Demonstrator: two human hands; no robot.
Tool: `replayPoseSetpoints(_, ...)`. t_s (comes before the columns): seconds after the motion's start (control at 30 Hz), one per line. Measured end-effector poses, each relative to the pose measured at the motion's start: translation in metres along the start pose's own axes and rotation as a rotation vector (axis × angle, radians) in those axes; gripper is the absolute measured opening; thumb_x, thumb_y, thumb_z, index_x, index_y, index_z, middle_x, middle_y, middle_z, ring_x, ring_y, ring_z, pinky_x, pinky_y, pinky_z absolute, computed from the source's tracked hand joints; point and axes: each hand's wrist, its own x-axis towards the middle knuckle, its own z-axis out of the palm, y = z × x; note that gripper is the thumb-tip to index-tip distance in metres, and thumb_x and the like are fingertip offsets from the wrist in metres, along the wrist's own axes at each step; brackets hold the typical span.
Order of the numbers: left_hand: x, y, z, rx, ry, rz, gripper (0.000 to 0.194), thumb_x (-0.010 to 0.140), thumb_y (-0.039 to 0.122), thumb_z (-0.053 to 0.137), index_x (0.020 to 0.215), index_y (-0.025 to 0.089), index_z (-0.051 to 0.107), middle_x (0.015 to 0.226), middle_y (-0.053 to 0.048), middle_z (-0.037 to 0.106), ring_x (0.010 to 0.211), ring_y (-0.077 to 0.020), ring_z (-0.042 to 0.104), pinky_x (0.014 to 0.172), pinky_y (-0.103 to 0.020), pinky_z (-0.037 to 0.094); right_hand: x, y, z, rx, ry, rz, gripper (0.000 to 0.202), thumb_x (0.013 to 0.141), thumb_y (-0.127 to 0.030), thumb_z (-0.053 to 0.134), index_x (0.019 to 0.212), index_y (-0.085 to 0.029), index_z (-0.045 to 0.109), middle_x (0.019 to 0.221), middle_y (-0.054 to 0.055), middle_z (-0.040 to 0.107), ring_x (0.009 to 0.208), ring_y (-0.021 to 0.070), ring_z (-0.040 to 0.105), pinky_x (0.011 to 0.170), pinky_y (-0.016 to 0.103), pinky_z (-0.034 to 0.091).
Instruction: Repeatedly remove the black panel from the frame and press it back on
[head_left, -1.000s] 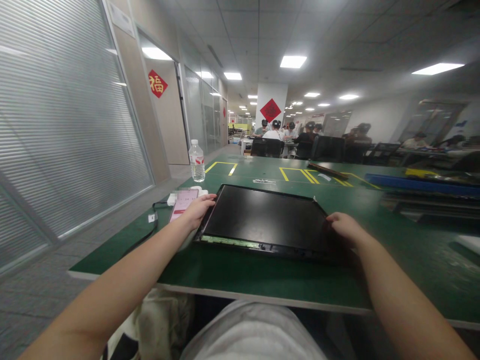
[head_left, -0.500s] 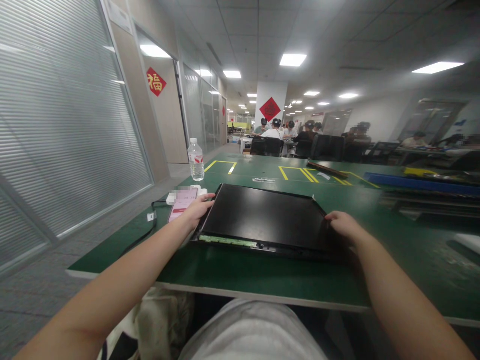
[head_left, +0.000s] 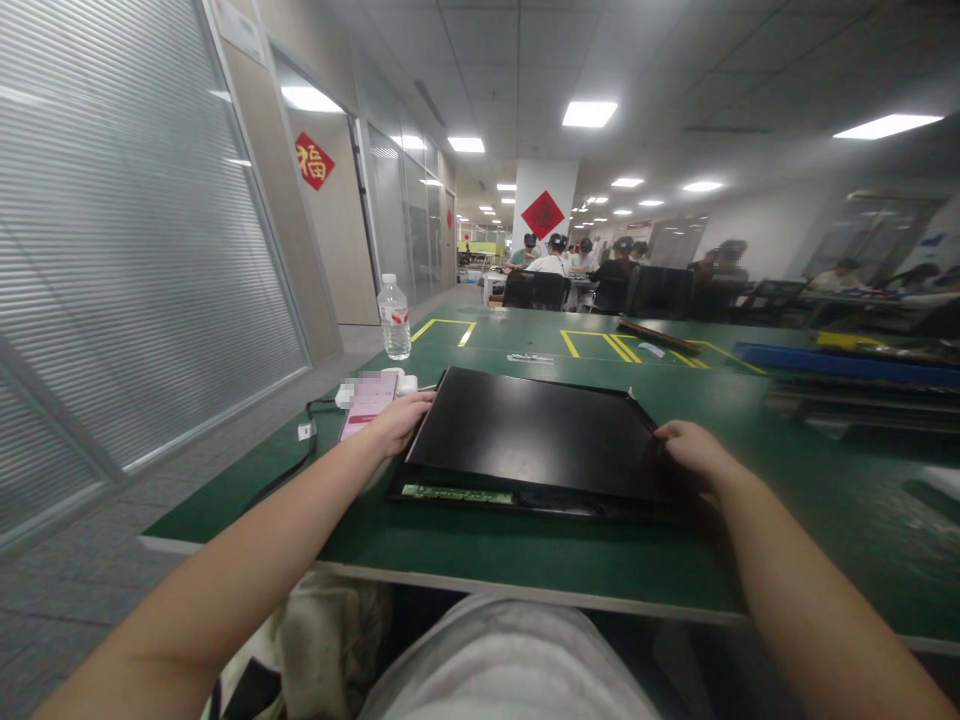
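A flat black panel (head_left: 532, 425) lies in a dark frame on the green table (head_left: 480, 555), its near edge tilted up a little. Along the near side of the frame shows a green circuit strip (head_left: 457, 494). My left hand (head_left: 405, 420) is closed on the panel's left edge, its fingertips partly hidden. On the right, my right hand (head_left: 694, 452) pinches the panel's right edge between thumb and fingers; the lower fingers are in shadow.
A phone (head_left: 367, 405) and white plug with a black cable lie left of the panel. Behind them stands a water bottle (head_left: 394, 318). A dark strip (head_left: 660, 337) and a blue bar (head_left: 847, 365) lie farther back. People sit at distant tables.
The panel's near edge has risen slightly from the frame, opening a dark gap above the green strip. My left fingers have drawn in closer round the left edge.
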Motion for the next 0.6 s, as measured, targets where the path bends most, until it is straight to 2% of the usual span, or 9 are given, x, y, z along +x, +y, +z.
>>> replayPoseSetpoints(0.13,0.005,-0.002,-0.001,-0.022,-0.011,0.010,0.034,0.064,-0.003,0.063,0.091,0.013,0.076,0.071,-0.004,0.078,0.052,-0.0160,0.070,0.048,-0.023,0.055,0.000,0.000,0.000,-0.014,-0.007,-0.008,0.040,0.069,-0.004,0.054,0.101,-0.016,0.074,0.095,0.012,0.075,0.088,0.0232,0.070,0.083,0.031,0.052)
replayPoseSetpoints(0.23,0.007,-0.004,-0.003,-0.026,-0.015,0.040,0.026,0.065,0.007,0.070,0.089,0.015,0.077,0.078,-0.006,0.079,0.066,-0.0203,0.074,0.055,-0.024,0.057,0.000,0.000,-0.001,-0.006,-0.005,-0.014,0.039,0.067,-0.004,0.055,0.098,-0.017,0.076,0.092,0.011,0.075,0.088,0.0239,0.070,0.082,0.031,0.052)
replayPoseSetpoints(0.33,0.007,-0.006,-0.006,0.024,0.036,0.078,0.022,0.065,0.017,0.080,0.087,0.015,0.076,0.079,-0.008,0.079,0.073,-0.0232,0.075,0.062,-0.027,0.058,-0.002,-0.002,-0.002,-0.009,0.010,-0.017,0.036,0.067,-0.004,0.056,0.093,-0.018,0.076,0.091,0.010,0.076,0.088,0.0236,0.070,0.081,0.030,0.052)
replayPoseSetpoints(0.47,0.002,-0.008,-0.007,0.105,-0.002,0.058,0.043,0.058,0.019,0.089,0.098,0.017,0.074,0.082,-0.008,0.079,0.071,-0.0251,0.075,0.066,-0.034,0.060,-0.003,-0.004,-0.004,-0.028,0.027,-0.028,0.033,0.066,-0.004,0.058,0.089,-0.019,0.076,0.089,0.009,0.076,0.084,0.0227,0.070,0.079,0.029,0.052)
replayPoseSetpoints(0.6,-0.003,-0.006,-0.005,0.108,-0.052,0.075,0.055,0.053,0.020,0.093,0.104,0.017,0.072,0.087,-0.008,0.080,0.069,-0.0230,0.075,0.065,-0.033,0.060,-0.003,-0.002,-0.003,-0.019,0.025,-0.057,0.029,0.066,-0.006,0.060,0.087,-0.020,0.076,0.084,0.008,0.075,0.083,0.0227,0.070,0.078,0.029,0.053)
